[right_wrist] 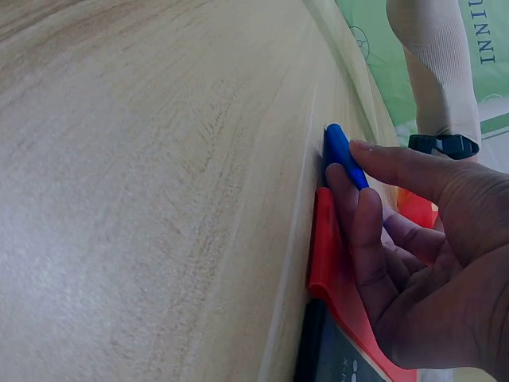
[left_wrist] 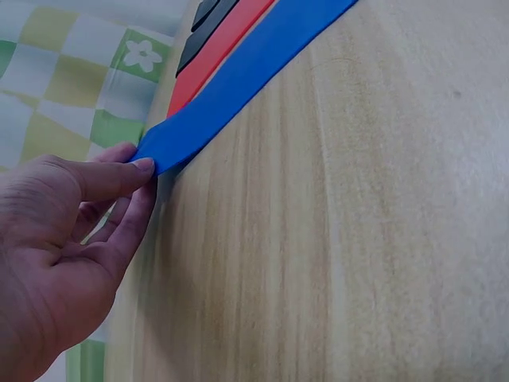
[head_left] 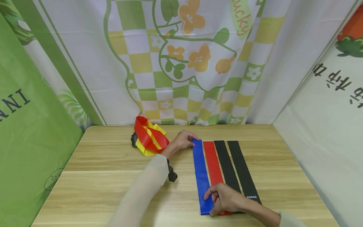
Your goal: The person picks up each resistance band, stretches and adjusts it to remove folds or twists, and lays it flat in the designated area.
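Smooth blue band [head_left: 202, 175] lying lengthwise on a wood-grained table [head_left: 93, 176].
The left hand [head_left: 184, 140] is pinching its far end, the right hand [head_left: 227, 198] its near end, fingers curling; one red strip [head_left: 214, 164] and two black strips [head_left: 245, 170] are lying alongside.

The blue resistance band [head_left: 202, 175] looks smooth, rubbery and matt; the bench [head_left: 93, 189], wood-grained; the curtain [head_left: 177, 102], cloth.

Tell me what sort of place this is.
Probably a small, curtained-off work booth: a checked curtain hangs behind the wood-grain table, with a green hanging on the left and a white hanging on the right.
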`<state>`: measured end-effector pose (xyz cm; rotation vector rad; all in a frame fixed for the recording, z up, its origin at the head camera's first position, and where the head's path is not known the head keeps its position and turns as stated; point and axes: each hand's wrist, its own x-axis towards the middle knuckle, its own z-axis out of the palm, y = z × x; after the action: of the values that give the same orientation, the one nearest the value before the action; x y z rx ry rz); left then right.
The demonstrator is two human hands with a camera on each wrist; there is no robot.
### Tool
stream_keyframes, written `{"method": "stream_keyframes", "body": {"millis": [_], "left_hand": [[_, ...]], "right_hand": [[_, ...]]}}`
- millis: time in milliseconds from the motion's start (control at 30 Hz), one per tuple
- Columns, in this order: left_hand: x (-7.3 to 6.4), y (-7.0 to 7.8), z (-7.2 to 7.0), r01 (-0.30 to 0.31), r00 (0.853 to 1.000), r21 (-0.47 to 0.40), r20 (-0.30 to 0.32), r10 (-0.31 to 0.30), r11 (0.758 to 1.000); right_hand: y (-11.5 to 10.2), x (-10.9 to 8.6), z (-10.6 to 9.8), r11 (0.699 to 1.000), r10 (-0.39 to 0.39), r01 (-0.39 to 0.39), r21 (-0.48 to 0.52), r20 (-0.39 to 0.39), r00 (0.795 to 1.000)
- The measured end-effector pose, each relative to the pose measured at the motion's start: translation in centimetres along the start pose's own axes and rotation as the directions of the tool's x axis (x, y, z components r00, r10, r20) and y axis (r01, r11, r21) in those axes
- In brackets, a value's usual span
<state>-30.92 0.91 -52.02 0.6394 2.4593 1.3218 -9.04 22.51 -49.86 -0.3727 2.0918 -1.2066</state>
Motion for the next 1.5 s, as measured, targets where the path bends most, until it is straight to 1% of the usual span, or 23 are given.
{"method": "stream_keyframes", "body": {"millis": [133, 233, 367, 500, 600, 667, 800, 967, 1100, 1200, 1267, 1400, 1500], "left_hand": [[0.1, -0.2, 0.2, 0.002, 1.000, 0.027, 0.002, -0.002, 1.000], [0.2, -0.3, 0.4, -0.016, 1.000, 0.046, -0.002, 0.016, 0.999], [0.2, -0.2, 0.5, -0.041, 0.999, 0.078, 0.004, 0.041, 0.996], [0.0, -0.2, 0.4, -0.043, 0.999, 0.098, 0.015, 0.042, 0.994], [-0.3, -0.2, 0.1, -0.046, 0.999, 0.094, 0.014, 0.045, 0.994], [-0.7, -0.1, -0.2, -0.048, 0.999, 0.081, 0.006, 0.047, 0.996], [-1.5, 0.0, -1.1, -0.049, 0.998, 0.048, -0.023, 0.050, 0.998], [-2.5, 0.0, -2.2, -0.079, 0.995, 0.076, -0.062, 0.084, 0.994], [-3.4, 0.0, -3.3, -0.109, 0.988, 0.075, -0.099, 0.116, 0.991], [-4.3, 0.0, -4.4, -0.131, 0.984, 0.064, -0.116, 0.138, 0.989], [-4.9, -0.2, -5.3, -0.140, 0.981, 0.066, -0.124, 0.147, 0.988], [-6.1, -0.7, -7.4, -0.126, 0.977, 0.091, -0.159, 0.139, 0.988], [-7.0, -1.1, -9.0, -0.118, 0.970, 0.124, -0.197, 0.141, 0.985]], "right_hand": [[-0.2, -0.1, 0.1, 1.000, -0.003, 0.003, -0.020, -0.007, 1.000], [-0.5, -0.2, 0.0, 0.999, 0.006, -0.006, -0.040, 0.002, 1.000], [-0.9, -0.6, -0.4, 0.999, 0.038, -0.036, -0.032, 0.056, 0.998], [-1.0, -0.8, -0.9, 0.997, 0.081, -0.081, -0.007, 0.125, 0.989], [-1.1, -0.6, -1.4, 0.998, 0.065, -0.066, -0.002, 0.159, 0.985], [-1.3, -0.4, -1.6, 0.999, 0.047, -0.047, -0.002, 0.158, 0.986], [-1.7, 0.5, -2.2, 1.000, 0.017, -0.015, -0.023, 0.120, 0.993], [-2.4, 2.1, -3.1, 0.997, -0.024, 0.029, -0.070, 0.070, 0.997], [-2.6, 3.4, -3.9, 0.992, -0.060, 0.064, -0.111, 0.041, 0.997], [-2.6, 4.5, -4.3, 0.986, -0.105, 0.107, -0.126, 0.024, 0.994], [-2.7, 5.1, -4.5, 0.983, -0.137, 0.138, -0.119, 0.015, 0.990], [-3.1, 6.4, -4.7, 0.976, -0.186, 0.183, -0.117, -0.017, 0.982], [-3.5, 7.4, -4.6, 0.971, -0.211, 0.204, -0.126, -0.049, 0.976]]}}
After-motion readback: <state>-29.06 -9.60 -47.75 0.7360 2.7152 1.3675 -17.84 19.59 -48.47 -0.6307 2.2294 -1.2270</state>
